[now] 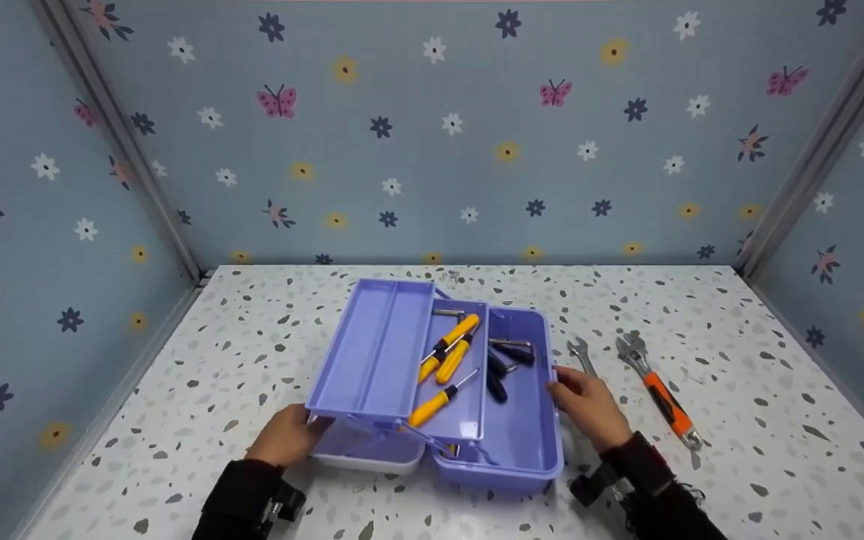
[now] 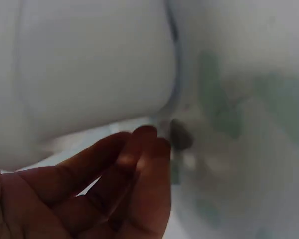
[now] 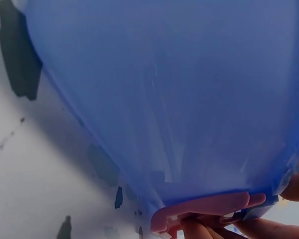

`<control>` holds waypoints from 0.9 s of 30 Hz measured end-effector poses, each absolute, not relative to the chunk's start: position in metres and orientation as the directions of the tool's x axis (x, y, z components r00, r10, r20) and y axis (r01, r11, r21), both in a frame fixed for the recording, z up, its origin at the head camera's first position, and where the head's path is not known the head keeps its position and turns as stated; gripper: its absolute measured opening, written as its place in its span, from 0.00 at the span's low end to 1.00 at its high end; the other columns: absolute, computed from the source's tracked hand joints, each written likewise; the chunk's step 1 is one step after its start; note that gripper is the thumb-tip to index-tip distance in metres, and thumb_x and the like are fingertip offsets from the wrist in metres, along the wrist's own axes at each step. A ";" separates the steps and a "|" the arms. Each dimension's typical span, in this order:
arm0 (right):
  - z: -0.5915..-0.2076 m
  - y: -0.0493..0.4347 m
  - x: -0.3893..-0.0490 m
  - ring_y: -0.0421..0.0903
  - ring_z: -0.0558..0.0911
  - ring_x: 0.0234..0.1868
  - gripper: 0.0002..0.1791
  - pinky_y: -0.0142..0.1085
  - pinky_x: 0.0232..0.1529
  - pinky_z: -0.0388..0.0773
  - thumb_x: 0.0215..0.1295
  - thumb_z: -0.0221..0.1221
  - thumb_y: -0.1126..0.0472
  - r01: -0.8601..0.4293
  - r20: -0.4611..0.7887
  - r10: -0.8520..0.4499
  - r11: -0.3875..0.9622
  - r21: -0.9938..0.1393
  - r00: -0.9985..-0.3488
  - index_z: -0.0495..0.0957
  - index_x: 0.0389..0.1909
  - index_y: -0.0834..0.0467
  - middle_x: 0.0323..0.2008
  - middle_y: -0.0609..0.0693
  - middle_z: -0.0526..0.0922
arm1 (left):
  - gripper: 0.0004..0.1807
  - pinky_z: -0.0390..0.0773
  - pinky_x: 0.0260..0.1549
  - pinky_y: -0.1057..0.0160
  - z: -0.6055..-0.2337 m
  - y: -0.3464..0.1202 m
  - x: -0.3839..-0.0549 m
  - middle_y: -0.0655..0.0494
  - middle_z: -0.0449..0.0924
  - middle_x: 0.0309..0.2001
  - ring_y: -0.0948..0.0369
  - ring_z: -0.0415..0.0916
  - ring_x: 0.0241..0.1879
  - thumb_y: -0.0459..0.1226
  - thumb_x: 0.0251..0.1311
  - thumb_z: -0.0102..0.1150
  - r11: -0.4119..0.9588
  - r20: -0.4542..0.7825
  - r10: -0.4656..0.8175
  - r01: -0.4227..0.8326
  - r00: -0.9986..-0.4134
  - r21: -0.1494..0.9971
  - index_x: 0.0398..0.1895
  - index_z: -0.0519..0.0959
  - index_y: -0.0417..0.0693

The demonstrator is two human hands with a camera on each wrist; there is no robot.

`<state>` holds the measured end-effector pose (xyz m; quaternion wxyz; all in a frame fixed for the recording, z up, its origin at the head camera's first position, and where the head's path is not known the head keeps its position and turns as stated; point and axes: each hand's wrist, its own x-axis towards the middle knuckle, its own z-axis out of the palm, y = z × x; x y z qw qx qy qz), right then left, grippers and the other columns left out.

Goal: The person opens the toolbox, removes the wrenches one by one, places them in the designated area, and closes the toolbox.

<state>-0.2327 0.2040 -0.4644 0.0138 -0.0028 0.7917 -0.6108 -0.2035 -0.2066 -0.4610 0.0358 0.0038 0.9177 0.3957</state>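
A purple toolbox [image 1: 522, 472] stands unfolded on the table, its trays stepped out to the left. Several yellow-handled screwdrivers [image 1: 432, 409] lie in the middle tray [image 1: 466, 416], and black-handled tools [image 1: 511, 352] lie in the deep right part. At the left, my left hand [image 1: 286, 436] is by the corner of the upper tray [image 1: 364, 352] and the white-rimmed lid [image 1: 372, 466]. In the left wrist view its bent fingers [image 2: 149, 169] are at the lid's edge, grasping nothing visible. My right hand [image 1: 589, 405] grips the box's right side at a pink latch [image 3: 209, 206].
Right of the toolbox lie a metal wrench [image 1: 580, 352], partly behind my right hand, and an orange-handled adjustable wrench [image 1: 661, 397]. The speckled table [image 1: 762, 420] meets flower-patterned walls [image 1: 432, 180] at the back and sides.
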 end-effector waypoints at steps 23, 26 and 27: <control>-0.465 0.201 -0.230 0.49 0.83 0.47 0.22 0.27 0.42 0.79 0.68 0.54 0.67 0.015 -0.003 0.041 0.305 -0.952 -0.999 0.72 0.61 0.70 0.53 0.67 0.81 | 0.22 0.78 0.47 0.52 -0.458 -0.201 -0.204 0.35 0.79 0.52 0.47 0.78 0.51 0.38 0.70 0.44 0.498 -0.137 -0.046 -0.141 -0.990 0.856 0.55 0.75 0.28; -0.464 0.202 -0.230 0.53 0.83 0.50 0.22 0.29 0.45 0.81 0.68 0.54 0.66 0.021 -0.009 0.040 0.319 -0.948 -0.999 0.72 0.62 0.70 0.55 0.67 0.80 | 0.24 0.78 0.46 0.54 -0.456 -0.200 -0.204 0.33 0.74 0.58 0.46 0.73 0.56 0.39 0.70 0.41 0.345 -0.207 -0.050 -0.211 -0.977 0.915 0.57 0.72 0.28; -0.465 0.202 -0.231 0.53 0.83 0.50 0.23 0.29 0.45 0.81 0.68 0.54 0.66 0.020 -0.009 0.036 0.323 -0.946 -0.999 0.71 0.62 0.70 0.55 0.67 0.80 | 0.24 0.77 0.44 0.57 -0.455 -0.200 -0.204 0.34 0.72 0.59 0.46 0.71 0.56 0.39 0.70 0.41 0.286 -0.223 -0.048 -0.227 -0.974 0.931 0.58 0.71 0.28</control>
